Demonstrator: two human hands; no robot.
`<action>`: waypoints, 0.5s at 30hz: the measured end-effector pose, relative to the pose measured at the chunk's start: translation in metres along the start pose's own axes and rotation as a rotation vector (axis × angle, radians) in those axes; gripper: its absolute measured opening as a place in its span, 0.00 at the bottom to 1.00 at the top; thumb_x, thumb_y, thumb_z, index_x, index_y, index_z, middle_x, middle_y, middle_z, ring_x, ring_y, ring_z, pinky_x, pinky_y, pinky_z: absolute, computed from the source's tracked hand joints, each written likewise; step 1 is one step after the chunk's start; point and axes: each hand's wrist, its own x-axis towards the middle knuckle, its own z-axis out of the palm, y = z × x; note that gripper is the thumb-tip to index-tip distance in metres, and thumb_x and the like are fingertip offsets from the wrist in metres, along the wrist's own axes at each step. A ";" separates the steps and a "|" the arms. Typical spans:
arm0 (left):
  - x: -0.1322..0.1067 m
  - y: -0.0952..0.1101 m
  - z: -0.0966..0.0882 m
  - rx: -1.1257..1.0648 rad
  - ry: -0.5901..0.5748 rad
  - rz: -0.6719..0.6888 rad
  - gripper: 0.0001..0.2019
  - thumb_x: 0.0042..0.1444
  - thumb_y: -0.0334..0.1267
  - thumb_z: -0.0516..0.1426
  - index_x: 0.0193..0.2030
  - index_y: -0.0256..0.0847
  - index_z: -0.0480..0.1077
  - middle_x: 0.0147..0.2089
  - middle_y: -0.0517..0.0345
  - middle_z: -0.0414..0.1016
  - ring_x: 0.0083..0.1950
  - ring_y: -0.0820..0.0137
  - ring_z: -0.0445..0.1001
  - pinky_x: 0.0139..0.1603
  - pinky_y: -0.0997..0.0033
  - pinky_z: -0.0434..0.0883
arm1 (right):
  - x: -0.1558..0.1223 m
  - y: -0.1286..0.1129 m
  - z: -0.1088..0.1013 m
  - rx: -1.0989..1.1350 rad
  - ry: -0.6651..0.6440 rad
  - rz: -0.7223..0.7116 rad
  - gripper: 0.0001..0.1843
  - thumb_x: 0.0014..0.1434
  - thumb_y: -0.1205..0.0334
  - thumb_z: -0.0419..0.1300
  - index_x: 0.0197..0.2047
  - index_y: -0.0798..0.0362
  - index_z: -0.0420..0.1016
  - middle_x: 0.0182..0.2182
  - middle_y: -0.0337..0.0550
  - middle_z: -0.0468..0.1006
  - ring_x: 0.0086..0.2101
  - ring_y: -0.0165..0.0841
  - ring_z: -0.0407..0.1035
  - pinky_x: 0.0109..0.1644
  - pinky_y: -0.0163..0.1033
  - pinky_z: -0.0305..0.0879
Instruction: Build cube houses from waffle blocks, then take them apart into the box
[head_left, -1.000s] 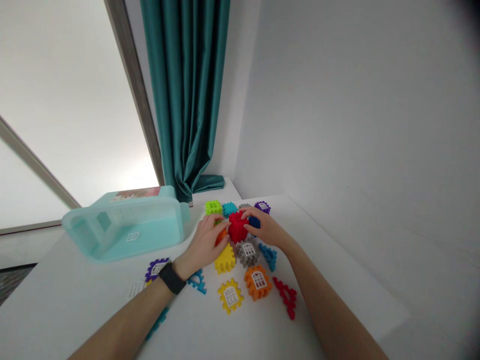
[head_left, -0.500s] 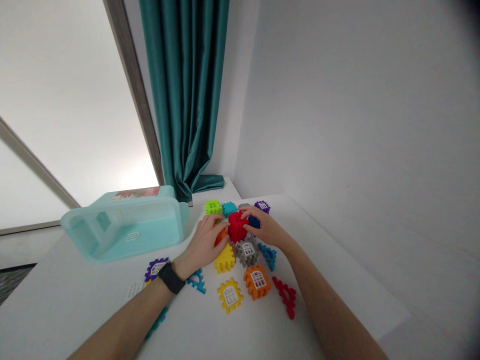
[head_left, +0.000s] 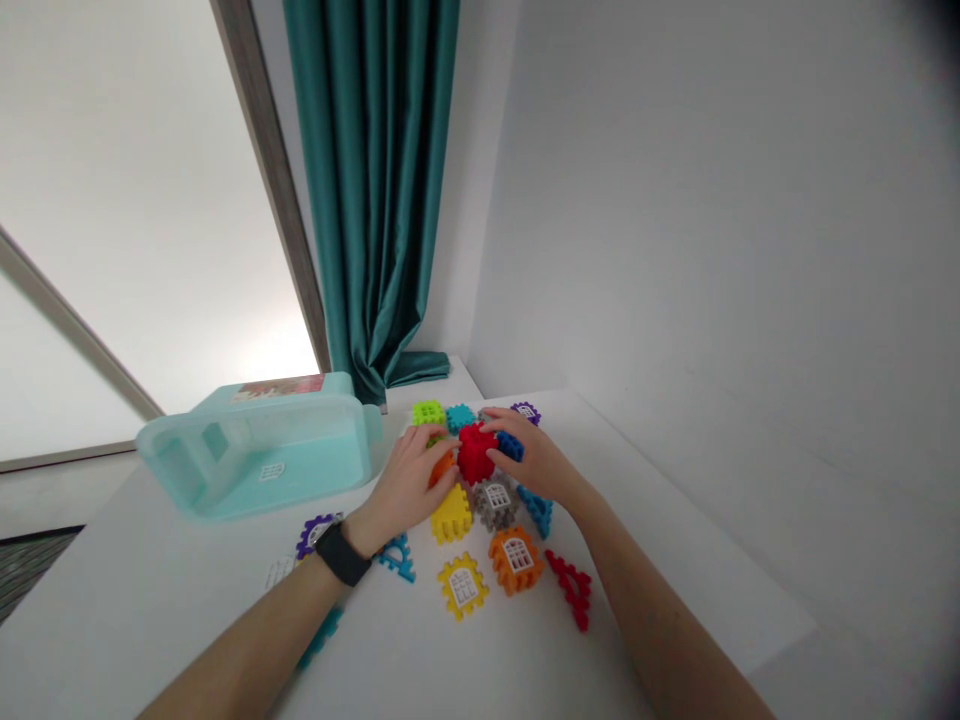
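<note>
Red block (head_left: 475, 458): amid the cluster on the worktop (head_left: 660, 560), between both hands
Right hand (head_left: 536, 458): grasping the red block at its 2 to 3 o'clock side
Left hand (head_left: 405, 480): fingertips at the red block's 9 o'clock edge; cannot tell whether they grip
Grey block (head_left: 496, 503): just beside the red block, at 5 o'clock
Yellow block (head_left: 451, 516): 7 o'clock, near the left thumb
Box (head_left: 322, 470): well apart, 9 o'clock
</note>
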 end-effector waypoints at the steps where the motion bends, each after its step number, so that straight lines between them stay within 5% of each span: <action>1: -0.001 0.002 -0.002 0.017 0.001 0.001 0.16 0.64 0.38 0.53 0.57 0.44 0.71 0.57 0.47 0.68 0.59 0.54 0.66 0.59 0.47 0.68 | 0.000 -0.004 0.000 -0.006 0.002 -0.006 0.17 0.60 0.66 0.58 0.53 0.48 0.73 0.60 0.50 0.71 0.61 0.40 0.64 0.67 0.54 0.58; 9: -0.015 0.003 -0.031 0.108 0.009 0.004 0.13 0.65 0.38 0.53 0.53 0.43 0.72 0.53 0.48 0.72 0.54 0.57 0.71 0.53 0.53 0.70 | -0.003 -0.039 0.006 -0.053 -0.011 -0.013 0.17 0.62 0.67 0.56 0.53 0.48 0.74 0.59 0.51 0.72 0.60 0.42 0.65 0.66 0.56 0.59; 15: -0.049 -0.011 -0.063 0.155 -0.037 -0.045 0.12 0.65 0.39 0.52 0.50 0.44 0.74 0.47 0.51 0.78 0.48 0.60 0.75 0.49 0.58 0.69 | 0.004 -0.075 0.028 -0.022 -0.036 -0.044 0.21 0.63 0.67 0.54 0.58 0.48 0.71 0.60 0.50 0.72 0.62 0.41 0.64 0.68 0.55 0.59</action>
